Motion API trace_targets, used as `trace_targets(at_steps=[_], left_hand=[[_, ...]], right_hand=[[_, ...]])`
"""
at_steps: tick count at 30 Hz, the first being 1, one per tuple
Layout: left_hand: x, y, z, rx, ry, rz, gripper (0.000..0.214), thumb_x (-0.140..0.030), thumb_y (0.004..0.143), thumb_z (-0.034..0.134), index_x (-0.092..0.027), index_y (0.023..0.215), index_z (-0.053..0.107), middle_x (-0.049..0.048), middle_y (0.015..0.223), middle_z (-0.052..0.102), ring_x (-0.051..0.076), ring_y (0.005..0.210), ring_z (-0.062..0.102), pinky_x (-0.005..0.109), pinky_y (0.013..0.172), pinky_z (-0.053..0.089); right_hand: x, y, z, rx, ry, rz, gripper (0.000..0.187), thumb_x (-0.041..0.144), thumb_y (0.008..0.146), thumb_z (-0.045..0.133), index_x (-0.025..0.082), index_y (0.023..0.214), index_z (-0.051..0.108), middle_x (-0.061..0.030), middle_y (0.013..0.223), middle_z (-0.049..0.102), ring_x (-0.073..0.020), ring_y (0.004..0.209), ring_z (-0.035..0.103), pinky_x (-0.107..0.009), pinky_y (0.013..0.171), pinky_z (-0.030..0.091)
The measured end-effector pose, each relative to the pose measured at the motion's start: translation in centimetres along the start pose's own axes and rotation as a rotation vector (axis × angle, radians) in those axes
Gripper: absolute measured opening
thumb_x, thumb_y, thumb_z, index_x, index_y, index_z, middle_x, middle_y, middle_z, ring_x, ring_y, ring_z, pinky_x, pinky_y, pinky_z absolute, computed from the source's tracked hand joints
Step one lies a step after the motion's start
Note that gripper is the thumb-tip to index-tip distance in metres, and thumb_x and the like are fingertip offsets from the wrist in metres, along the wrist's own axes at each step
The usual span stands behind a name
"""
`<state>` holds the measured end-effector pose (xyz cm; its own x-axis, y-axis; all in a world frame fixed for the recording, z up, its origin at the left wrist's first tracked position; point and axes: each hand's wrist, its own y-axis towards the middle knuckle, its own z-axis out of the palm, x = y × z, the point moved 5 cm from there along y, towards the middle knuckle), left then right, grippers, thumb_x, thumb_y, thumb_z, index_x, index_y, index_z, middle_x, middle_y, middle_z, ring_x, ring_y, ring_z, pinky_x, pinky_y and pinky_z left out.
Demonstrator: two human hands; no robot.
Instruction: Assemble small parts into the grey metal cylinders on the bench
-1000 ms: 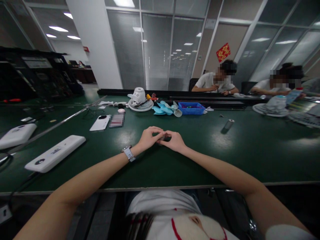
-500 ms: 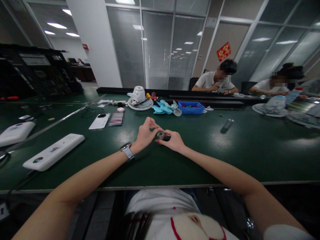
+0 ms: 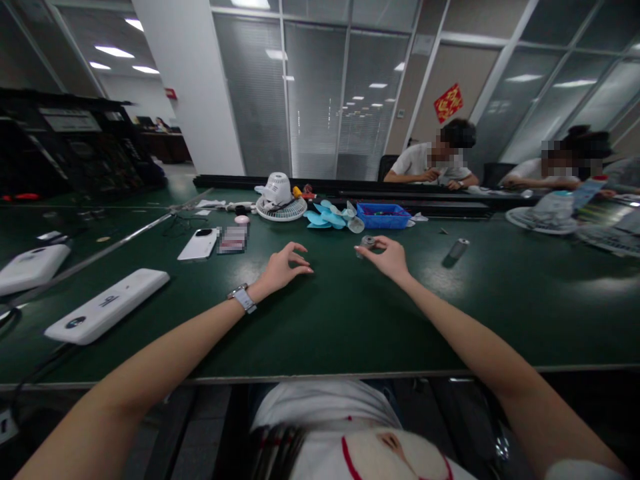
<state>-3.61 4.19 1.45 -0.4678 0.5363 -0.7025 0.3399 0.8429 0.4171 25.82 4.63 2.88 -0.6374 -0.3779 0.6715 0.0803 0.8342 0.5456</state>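
My right hand (image 3: 389,257) pinches a small round metal part (image 3: 369,241), with a dark centre in its top, between thumb and fingers. The part looks like a small motor and is close to the green tabletop; I cannot tell if it touches. My left hand (image 3: 281,268), with a watch on its wrist, is apart from it, thumb and fingers spread with nothing between them. Beyond the right hand lie light blue fan blades (image 3: 327,215) and a blue tray (image 3: 383,215) of small parts. A silvery cylinder (image 3: 457,250) stands to the right.
A white fan housing (image 3: 278,193) sits on its round grille at the back. A white phone (image 3: 199,244) lies to the left, near a long white power bank-like device (image 3: 109,305). Two people (image 3: 434,163) work across the table, beside more fan parts (image 3: 543,212).
My hands have moved apart. The right hand has carried the metal part away and to the right, while my left hand has let go, drawn left and spread its fingers.
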Motion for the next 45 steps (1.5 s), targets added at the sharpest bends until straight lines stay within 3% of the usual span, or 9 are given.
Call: trace_targets(at_steps=[7,15,19,24,28,31,35,42,45], left_hand=[[3.9,0.7,-3.7,-0.312,0.091,-0.259,0.041,-0.052,0.088,0.049,-0.021,0.071,0.068,0.0057,0.081,0.075,0.023,0.081,0.068,0.029,0.074,0.049],[8.6,1.0,-4.1,-0.437,-0.082,-0.480,0.035,-0.045,0.079,0.048,-0.021,0.054,0.053,0.0082,0.078,0.074,0.024,0.082,0.068,0.028,0.067,0.045],[8.1,0.8,-4.0,-0.429,0.002,-0.485,0.037,-0.048,0.078,0.046,-0.020,0.060,0.062,0.0093,0.079,0.074,0.026,0.083,0.067,0.030,0.067,0.044],[7.1,0.5,-4.0,-0.428,0.039,-0.503,0.040,-0.046,0.076,0.042,-0.017,0.066,0.068,0.0100,0.078,0.074,0.026,0.081,0.066,0.031,0.069,0.044],[6.7,0.5,-4.0,-0.429,0.031,-0.513,0.040,-0.042,0.074,0.038,-0.017,0.061,0.066,0.0119,0.077,0.074,0.026,0.078,0.065,0.032,0.067,0.043],[6.4,0.5,-3.9,-0.411,0.006,-0.503,0.038,-0.040,0.073,0.038,-0.018,0.058,0.064,0.0125,0.078,0.074,0.027,0.078,0.065,0.031,0.067,0.045],[6.2,0.5,-3.8,-0.398,-0.031,-0.497,0.035,-0.038,0.073,0.039,-0.019,0.055,0.062,0.0117,0.079,0.075,0.027,0.081,0.066,0.031,0.070,0.046],[6.8,0.6,-3.6,-0.421,-0.007,-0.452,0.031,-0.034,0.078,0.042,-0.020,0.057,0.060,0.0080,0.074,0.074,0.023,0.076,0.066,0.029,0.071,0.047],[6.7,0.6,-3.6,-0.415,0.014,-0.422,0.033,-0.037,0.083,0.043,-0.020,0.060,0.060,0.0057,0.071,0.072,0.020,0.072,0.066,0.028,0.071,0.046]], right_hand=[[-10.4,2.6,-9.5,-0.288,-0.438,0.348,0.046,0.057,0.071,0.076,0.018,0.095,0.072,-0.0156,0.093,0.075,-0.0316,0.092,0.069,-0.040,0.081,0.050],[-13.7,1.7,-10.8,-0.295,-0.508,0.533,0.062,0.054,0.071,0.076,0.015,0.116,0.065,-0.0213,0.110,0.070,-0.0346,0.104,0.061,-0.046,0.087,0.044],[-5.5,1.1,-6.7,-0.383,-0.597,0.158,0.079,0.053,0.076,0.070,0.013,0.140,0.046,-0.0232,0.140,0.052,-0.0388,0.127,0.047,-0.054,0.099,0.037],[6.7,-3.3,5.7,0.324,-0.302,-0.485,0.047,0.043,0.095,0.052,0.023,0.137,0.057,-0.0111,0.145,0.053,-0.0267,0.134,0.048,-0.046,0.109,0.037],[9.5,-5.7,11.3,0.545,-0.232,-0.543,0.036,0.030,0.096,0.054,0.023,0.129,0.065,-0.0064,0.133,0.064,-0.0228,0.127,0.057,-0.040,0.105,0.043],[8.7,-5.3,12.0,0.521,-0.212,-0.448,0.026,0.024,0.095,0.056,0.027,0.114,0.074,-0.0006,0.113,0.074,-0.0202,0.105,0.069,-0.036,0.095,0.050],[6.6,-3.6,8.1,0.382,-0.222,-0.425,0.024,0.028,0.094,0.058,0.029,0.111,0.075,0.0014,0.105,0.076,-0.0194,0.091,0.071,-0.036,0.088,0.051],[-3.7,2.2,-8.2,-0.243,-0.643,-0.115,0.033,0.032,0.092,0.053,0.022,0.117,0.073,-0.0099,0.105,0.075,-0.0272,0.093,0.068,-0.038,0.083,0.047],[-8.0,2.8,-12.0,-0.347,-0.719,0.067,0.035,0.030,0.088,0.055,0.023,0.117,0.072,-0.0097,0.102,0.075,-0.0266,0.089,0.067,-0.036,0.078,0.046]])
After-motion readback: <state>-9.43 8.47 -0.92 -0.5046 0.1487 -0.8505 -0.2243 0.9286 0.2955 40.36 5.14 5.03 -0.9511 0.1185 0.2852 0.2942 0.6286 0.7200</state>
